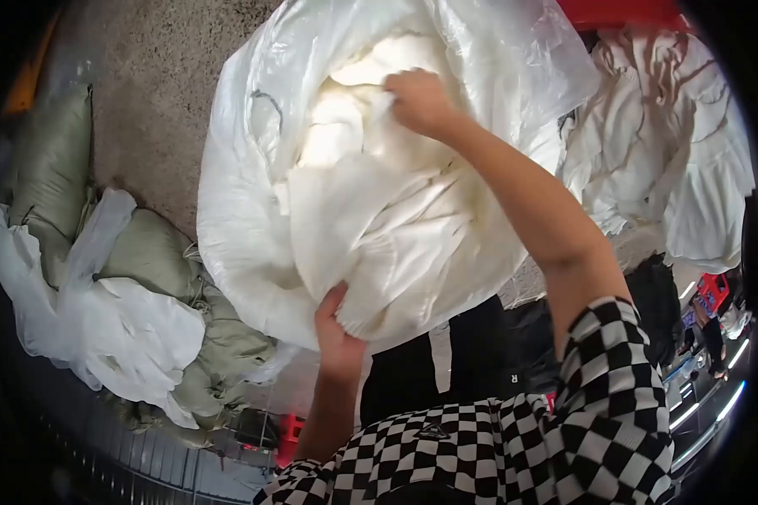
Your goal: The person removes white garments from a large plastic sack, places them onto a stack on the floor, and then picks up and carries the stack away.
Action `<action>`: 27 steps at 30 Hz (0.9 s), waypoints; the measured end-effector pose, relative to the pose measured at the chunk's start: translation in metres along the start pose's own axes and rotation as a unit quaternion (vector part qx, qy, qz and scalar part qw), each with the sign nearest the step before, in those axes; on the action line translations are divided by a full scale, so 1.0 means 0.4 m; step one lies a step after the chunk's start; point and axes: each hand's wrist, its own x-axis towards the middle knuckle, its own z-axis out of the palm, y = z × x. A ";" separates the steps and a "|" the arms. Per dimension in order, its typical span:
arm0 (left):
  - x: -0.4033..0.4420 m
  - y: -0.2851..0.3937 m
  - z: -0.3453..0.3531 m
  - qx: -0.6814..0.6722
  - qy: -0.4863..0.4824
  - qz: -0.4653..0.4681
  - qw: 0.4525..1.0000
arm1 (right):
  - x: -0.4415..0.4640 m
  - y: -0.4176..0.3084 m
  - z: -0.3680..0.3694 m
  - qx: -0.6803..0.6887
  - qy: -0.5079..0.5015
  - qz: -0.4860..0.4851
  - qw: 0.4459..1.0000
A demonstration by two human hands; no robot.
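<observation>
Head view: left fingers [333,296] pinch and right fingers [396,82] clutch white cloth [337,202], likely soft, light, best gripped by folds.

Hands [340,338] partly hidden by white cloth [345,202] — plastic bag [248,168] and red object [623,12] cut off at top, far-right items [713,295] blurred

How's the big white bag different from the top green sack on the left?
The white bag is shiny and partly see-through, but the green sack is dull and hides its insides. The white bag gapes open, showing white cloth; the green sack shows no opening. Both bulge.
</observation>
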 end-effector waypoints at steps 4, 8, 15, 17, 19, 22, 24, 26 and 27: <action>-0.050 0.037 -0.073 -0.056 -0.004 -0.001 0.998 | -0.186 0.072 -0.118 -0.007 0.065 0.070 0.995; -0.048 0.033 -0.105 -0.060 -0.002 0.018 0.998 | -0.226 0.111 -0.113 -0.163 -0.030 0.044 0.985; -0.044 0.032 -0.113 -0.053 -0.009 0.022 0.998 | -0.191 0.083 -0.097 -0.067 -0.002 0.081 0.994; -0.045 0.028 -0.115 -0.039 -0.023 0.019 0.999 | -0.198 0.071 -0.093 -0.085 0.035 0.030 0.995; -0.049 0.022 -0.110 -0.032 -0.032 0.017 0.999 | -0.200 0.064 -0.089 -0.118 0.074 -0.050 0.989; -0.049 0.013 -0.104 -0.037 -0.034 0.014 0.999 | -0.180 0.058 -0.065 -0.199 0.116 -0.147 0.962; -0.046 0.004 -0.119 -0.044 -0.022 0.002 0.999 | -0.168 0.061 -0.037 -0.192 0.036 -0.212 0.958; -0.065 -0.012 -0.116 0.049 -0.049 0.045 0.997 | -0.158 0.063 -0.011 -0.201 -0.082 -0.224 0.950; -0.075 -0.015 -0.115 0.061 -0.048 0.044 0.996 | -0.151 0.054 -0.009 -0.213 -0.160 -0.203 0.942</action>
